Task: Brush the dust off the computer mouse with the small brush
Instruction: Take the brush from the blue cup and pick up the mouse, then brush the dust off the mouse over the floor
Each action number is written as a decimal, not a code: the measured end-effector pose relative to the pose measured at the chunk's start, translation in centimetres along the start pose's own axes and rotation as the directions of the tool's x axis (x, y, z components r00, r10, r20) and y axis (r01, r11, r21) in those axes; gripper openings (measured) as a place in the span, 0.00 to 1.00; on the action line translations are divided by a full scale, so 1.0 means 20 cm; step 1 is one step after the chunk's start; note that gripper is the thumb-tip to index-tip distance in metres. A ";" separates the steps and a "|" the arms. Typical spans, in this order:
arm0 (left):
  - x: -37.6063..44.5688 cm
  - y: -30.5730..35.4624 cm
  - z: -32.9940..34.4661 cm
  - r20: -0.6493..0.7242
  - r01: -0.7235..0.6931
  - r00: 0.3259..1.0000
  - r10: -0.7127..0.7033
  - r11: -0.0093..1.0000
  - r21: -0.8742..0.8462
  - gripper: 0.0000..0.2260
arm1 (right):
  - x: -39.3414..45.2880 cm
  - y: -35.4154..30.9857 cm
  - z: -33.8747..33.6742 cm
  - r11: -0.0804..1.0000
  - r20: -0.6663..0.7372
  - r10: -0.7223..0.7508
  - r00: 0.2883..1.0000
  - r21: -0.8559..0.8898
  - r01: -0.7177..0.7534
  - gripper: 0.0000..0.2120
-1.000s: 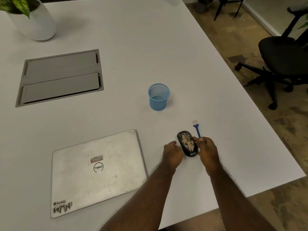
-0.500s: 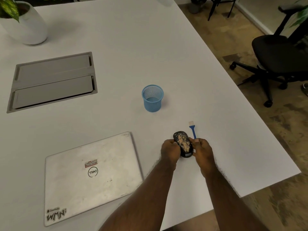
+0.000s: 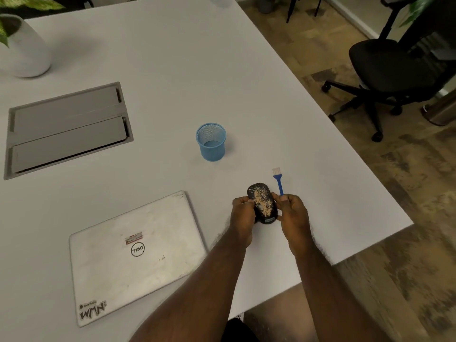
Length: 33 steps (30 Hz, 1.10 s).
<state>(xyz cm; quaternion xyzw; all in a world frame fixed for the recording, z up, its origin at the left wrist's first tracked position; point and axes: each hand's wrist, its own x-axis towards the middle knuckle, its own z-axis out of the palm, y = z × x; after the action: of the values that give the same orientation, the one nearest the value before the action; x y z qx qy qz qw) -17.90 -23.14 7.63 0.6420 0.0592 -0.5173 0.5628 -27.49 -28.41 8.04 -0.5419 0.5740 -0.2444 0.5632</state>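
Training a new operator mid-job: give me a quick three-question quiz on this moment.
1. True or false: the small brush is already sweeping the computer mouse.
2. Which hands grip the mouse? A) left hand only B) right hand only C) both
3. What colour is the mesh cup?

Key: 1 false, it lies on the table beside the mouse; 2 C; 3 blue.

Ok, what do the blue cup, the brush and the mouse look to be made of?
Cup: probably painted metal mesh; its wall shows a fine grid.
Brush: blue plastic handle, it seems, with pale bristles, fibre unclear.
Mouse: likely black plastic, smooth shell, speckled with tan dust.
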 end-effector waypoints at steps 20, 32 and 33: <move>-0.78 0.06 -0.38 0.485 0.318 0.848 -0.213 0.937 -0.146 0.18 | -1.03 -0.30 -0.19 0.983 -0.141 0.053 0.989 0.180 -0.027 0.09; -1.15 -0.03 -0.36 0.658 0.423 0.674 -0.335 0.906 0.027 0.21 | -1.73 -0.23 -0.62 0.952 -0.482 0.072 0.873 0.295 0.084 0.04; -1.17 -0.05 -0.34 0.660 0.422 0.671 -0.338 0.906 0.035 0.21 | -1.77 -0.21 -0.64 0.946 -0.490 0.074 0.868 0.311 0.095 0.04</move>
<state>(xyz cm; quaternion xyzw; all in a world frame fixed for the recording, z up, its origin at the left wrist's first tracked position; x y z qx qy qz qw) -25.13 -5.54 23.02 0.3590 0.0227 -0.8091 0.4648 -45.53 -2.12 28.42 -0.3638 0.6477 -0.4696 0.4771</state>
